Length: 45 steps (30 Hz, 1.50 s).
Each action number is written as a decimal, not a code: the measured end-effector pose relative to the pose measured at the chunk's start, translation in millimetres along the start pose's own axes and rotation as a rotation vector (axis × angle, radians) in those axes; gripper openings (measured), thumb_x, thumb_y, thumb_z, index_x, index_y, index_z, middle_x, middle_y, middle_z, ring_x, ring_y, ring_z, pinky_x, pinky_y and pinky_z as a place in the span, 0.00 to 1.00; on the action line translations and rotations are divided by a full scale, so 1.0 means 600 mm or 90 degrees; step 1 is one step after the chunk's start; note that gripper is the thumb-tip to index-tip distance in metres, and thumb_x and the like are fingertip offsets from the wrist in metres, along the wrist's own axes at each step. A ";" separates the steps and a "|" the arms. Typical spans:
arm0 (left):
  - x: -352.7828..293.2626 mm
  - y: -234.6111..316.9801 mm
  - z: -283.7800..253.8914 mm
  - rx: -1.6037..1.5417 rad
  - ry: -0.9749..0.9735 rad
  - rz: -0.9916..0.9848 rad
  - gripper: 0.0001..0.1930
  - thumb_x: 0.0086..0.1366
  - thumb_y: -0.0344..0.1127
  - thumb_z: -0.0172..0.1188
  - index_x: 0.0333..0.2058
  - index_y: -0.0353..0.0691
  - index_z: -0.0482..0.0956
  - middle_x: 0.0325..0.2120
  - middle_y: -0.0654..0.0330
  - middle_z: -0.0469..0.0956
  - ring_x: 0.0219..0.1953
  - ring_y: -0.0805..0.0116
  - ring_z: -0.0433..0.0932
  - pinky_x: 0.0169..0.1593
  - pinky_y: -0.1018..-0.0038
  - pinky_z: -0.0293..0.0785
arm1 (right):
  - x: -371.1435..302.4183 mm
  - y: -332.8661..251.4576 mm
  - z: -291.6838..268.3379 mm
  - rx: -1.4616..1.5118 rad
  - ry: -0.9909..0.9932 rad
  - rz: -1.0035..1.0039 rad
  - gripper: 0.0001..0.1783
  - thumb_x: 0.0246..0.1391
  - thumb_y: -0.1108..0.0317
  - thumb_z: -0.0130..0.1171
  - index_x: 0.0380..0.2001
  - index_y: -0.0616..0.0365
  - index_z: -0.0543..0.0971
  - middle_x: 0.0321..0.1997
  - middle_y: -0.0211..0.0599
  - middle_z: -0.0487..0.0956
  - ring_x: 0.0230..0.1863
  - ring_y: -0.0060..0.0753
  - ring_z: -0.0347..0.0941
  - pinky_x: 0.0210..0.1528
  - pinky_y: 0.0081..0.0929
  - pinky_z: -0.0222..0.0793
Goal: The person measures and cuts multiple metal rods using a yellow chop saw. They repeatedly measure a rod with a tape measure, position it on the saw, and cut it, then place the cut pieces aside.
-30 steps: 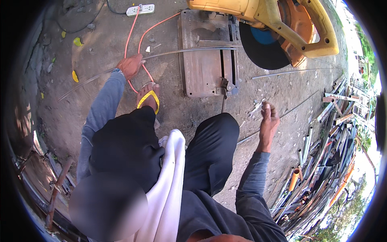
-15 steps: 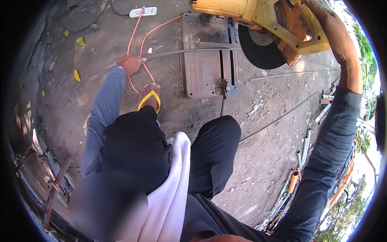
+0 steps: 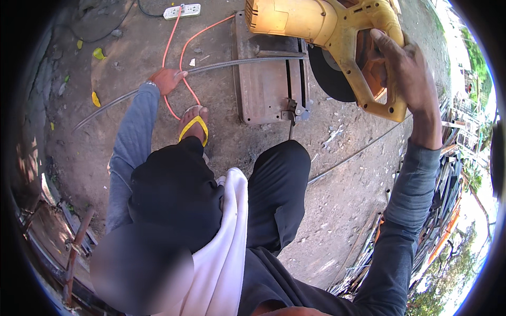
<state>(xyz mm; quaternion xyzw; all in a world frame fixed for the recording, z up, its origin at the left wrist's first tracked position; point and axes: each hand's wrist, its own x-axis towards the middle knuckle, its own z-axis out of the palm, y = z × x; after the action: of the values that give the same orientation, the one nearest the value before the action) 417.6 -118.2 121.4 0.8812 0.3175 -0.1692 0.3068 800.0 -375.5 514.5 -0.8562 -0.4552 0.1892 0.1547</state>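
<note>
My left hand (image 3: 168, 81) is closed round long, thin grey metal bars (image 3: 226, 64), which look like more than one side by side. They run from the ground at the left across the rusty base plate (image 3: 263, 95) of a chop saw. My right hand (image 3: 408, 71) is wrapped round the yellow D-shaped handle (image 3: 392, 102) of the saw head. Below the handle shows part of the black cutting disc (image 3: 329, 79), beside the bars' right end. The yellow motor housing (image 3: 292, 18) hides the plate's far right part. A small metal clamp (image 3: 295, 111) sits at the plate's near edge.
An orange cord (image 3: 192, 47) loops past my sandalled foot (image 3: 194, 126) to a white power strip (image 3: 182, 11). Another thin rod (image 3: 358, 155) lies on the dirt to the right. Pipes and scrap lengths (image 3: 363, 263) are piled at the lower right. Yellow leaves (image 3: 96, 99) lie at the left.
My right hand and the saw handle have shifted left and nearer, and the saw head looks larger. The short rod right of the disc no longer shows. My left hand has hardly moved.
</note>
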 end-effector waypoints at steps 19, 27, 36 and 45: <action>-0.005 -0.009 0.011 0.013 0.009 -0.002 0.33 0.76 0.63 0.41 0.48 0.38 0.82 0.40 0.41 0.83 0.46 0.38 0.80 0.51 0.51 0.73 | -0.116 0.021 0.139 0.181 0.146 0.103 0.25 0.66 0.49 0.62 0.46 0.64 0.77 0.28 0.35 0.82 0.20 0.20 0.73 0.22 0.22 0.68; -0.010 0.005 0.002 0.027 0.005 -0.020 0.33 0.76 0.64 0.40 0.45 0.38 0.84 0.41 0.42 0.84 0.47 0.41 0.81 0.53 0.52 0.74 | -0.118 0.021 0.145 0.220 0.141 0.097 0.23 0.69 0.50 0.59 0.45 0.65 0.78 0.28 0.35 0.82 0.21 0.19 0.73 0.21 0.21 0.67; 0.000 0.018 0.012 0.006 0.021 -0.019 0.34 0.75 0.65 0.40 0.48 0.40 0.83 0.43 0.44 0.84 0.49 0.42 0.81 0.55 0.52 0.74 | -0.118 0.026 0.133 0.213 0.118 0.126 0.21 0.70 0.53 0.57 0.45 0.65 0.79 0.31 0.35 0.83 0.23 0.21 0.75 0.25 0.21 0.71; 0.001 -0.003 0.016 0.005 0.031 -0.011 0.34 0.74 0.65 0.40 0.53 0.43 0.83 0.47 0.45 0.83 0.52 0.43 0.80 0.59 0.52 0.74 | -0.085 0.063 0.109 0.514 -0.018 0.245 0.19 0.66 0.58 0.54 0.47 0.63 0.79 0.29 0.30 0.77 0.27 0.20 0.70 0.31 0.21 0.65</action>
<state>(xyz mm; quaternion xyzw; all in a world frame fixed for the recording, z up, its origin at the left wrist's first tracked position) 415.9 -122.8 112.9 0.8835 0.3320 -0.1514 0.2939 770.9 -432.3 449.7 -0.7938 -0.1793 0.3886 0.4322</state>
